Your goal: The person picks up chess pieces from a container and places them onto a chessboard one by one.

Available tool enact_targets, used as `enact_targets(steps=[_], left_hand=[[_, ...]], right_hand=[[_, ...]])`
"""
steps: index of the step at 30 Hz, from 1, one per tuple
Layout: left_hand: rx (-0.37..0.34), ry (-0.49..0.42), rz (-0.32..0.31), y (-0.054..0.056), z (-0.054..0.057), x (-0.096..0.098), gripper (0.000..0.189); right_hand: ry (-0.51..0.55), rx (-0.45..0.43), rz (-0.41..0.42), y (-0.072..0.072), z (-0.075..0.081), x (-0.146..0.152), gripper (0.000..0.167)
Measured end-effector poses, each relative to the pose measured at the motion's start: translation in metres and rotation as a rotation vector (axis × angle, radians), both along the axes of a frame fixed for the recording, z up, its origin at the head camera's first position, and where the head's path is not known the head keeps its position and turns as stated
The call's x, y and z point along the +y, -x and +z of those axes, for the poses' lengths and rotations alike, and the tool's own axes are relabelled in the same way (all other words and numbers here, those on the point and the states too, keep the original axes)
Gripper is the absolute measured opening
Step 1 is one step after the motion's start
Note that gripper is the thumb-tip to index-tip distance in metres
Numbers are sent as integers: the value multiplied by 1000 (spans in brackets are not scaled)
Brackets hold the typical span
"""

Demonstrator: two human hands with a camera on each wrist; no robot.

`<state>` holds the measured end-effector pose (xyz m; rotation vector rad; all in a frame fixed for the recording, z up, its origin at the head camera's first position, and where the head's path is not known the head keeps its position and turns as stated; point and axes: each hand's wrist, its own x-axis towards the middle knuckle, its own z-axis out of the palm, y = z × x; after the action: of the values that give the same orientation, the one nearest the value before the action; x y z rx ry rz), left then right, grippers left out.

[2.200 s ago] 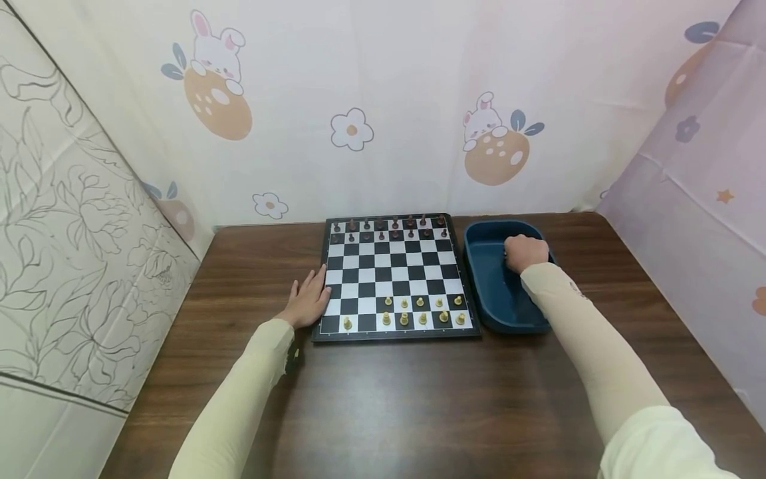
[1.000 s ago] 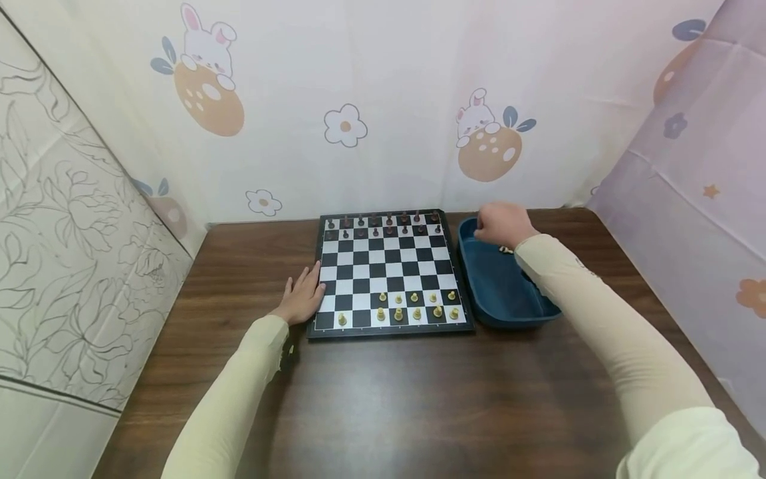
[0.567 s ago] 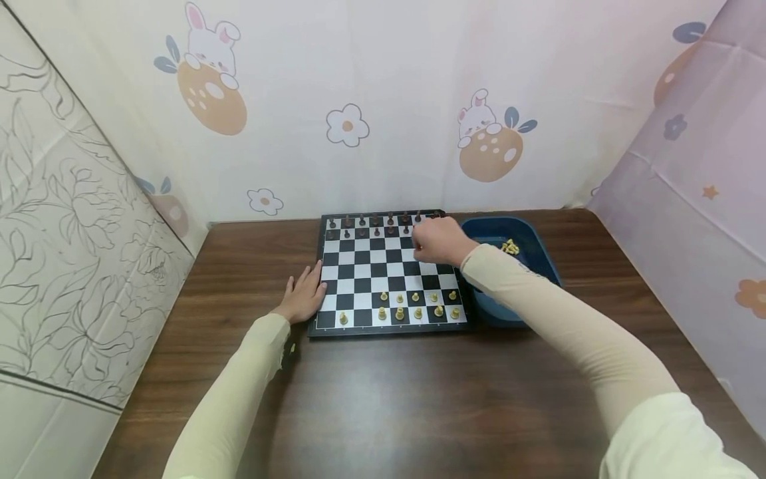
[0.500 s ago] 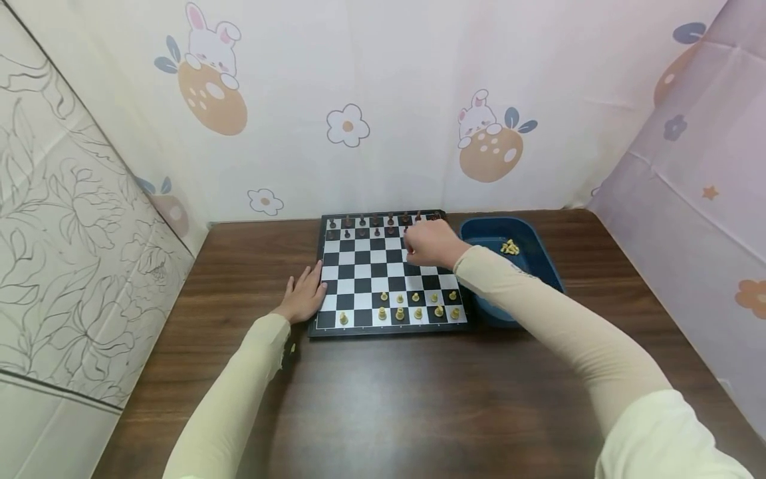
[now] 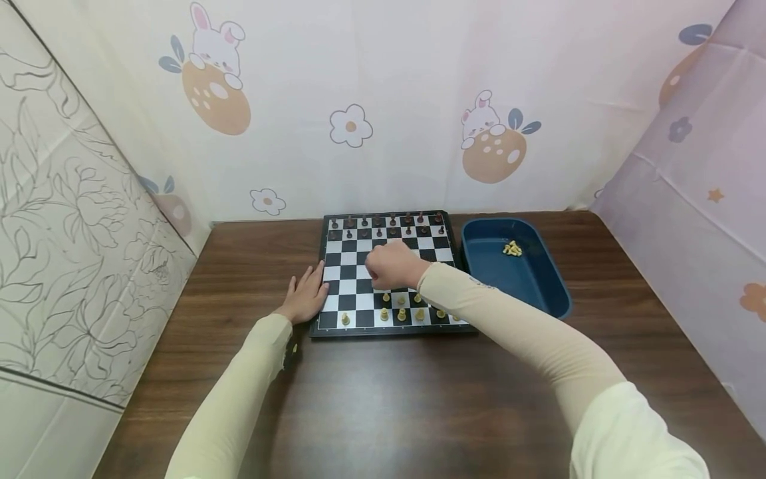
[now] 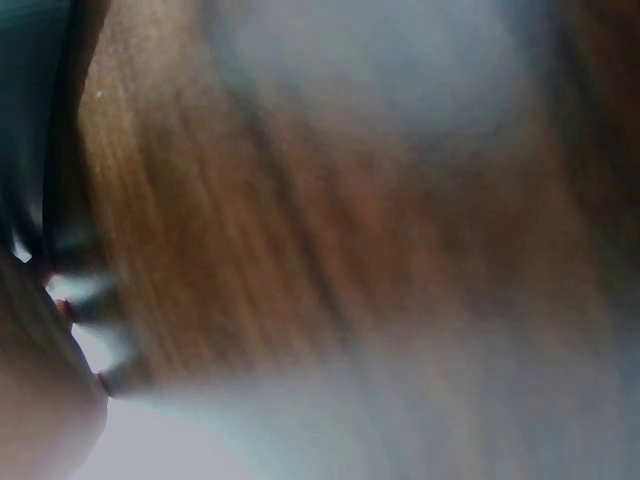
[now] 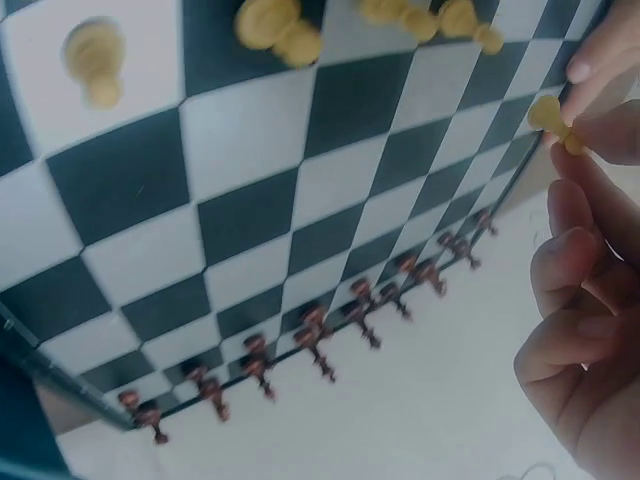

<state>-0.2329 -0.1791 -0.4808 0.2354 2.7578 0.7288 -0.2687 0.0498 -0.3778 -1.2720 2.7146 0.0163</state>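
Observation:
My right hand (image 5: 395,265) is over the middle of the chessboard (image 5: 349,288). In the right wrist view its thumb and index finger pinch a pale yellow chess pawn (image 7: 545,114), held tilted; the head view hides this pawn behind the hand. My left hand (image 5: 304,297) rests with fingers spread along the board's left edge. Two rows of dark red chess pieces (image 5: 392,232) stand on the far side. Several yellow chess pieces (image 5: 384,315) stand on the near side, partly covered by the right forearm. The left wrist view is mostly blurred wood.
A blue bin (image 5: 529,286) stands close to the board's right edge, with a small pile of yellow pieces (image 5: 512,249) inside. The brown wooden table (image 5: 371,399) reaches back to a patterned curtain (image 5: 407,80) behind the board.
My right hand has come up out of the blue bin and crossed left over the board, uncovering the pile of yellow pieces. The left hand has stayed at the board's edge.

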Motion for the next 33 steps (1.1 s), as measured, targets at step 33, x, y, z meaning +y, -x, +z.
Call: enact_targets(steps=[33], left_hand=[[11,9,2,0,-2,0,61]], right_hand=[[-15,-34,-213,16,0,60,21]])
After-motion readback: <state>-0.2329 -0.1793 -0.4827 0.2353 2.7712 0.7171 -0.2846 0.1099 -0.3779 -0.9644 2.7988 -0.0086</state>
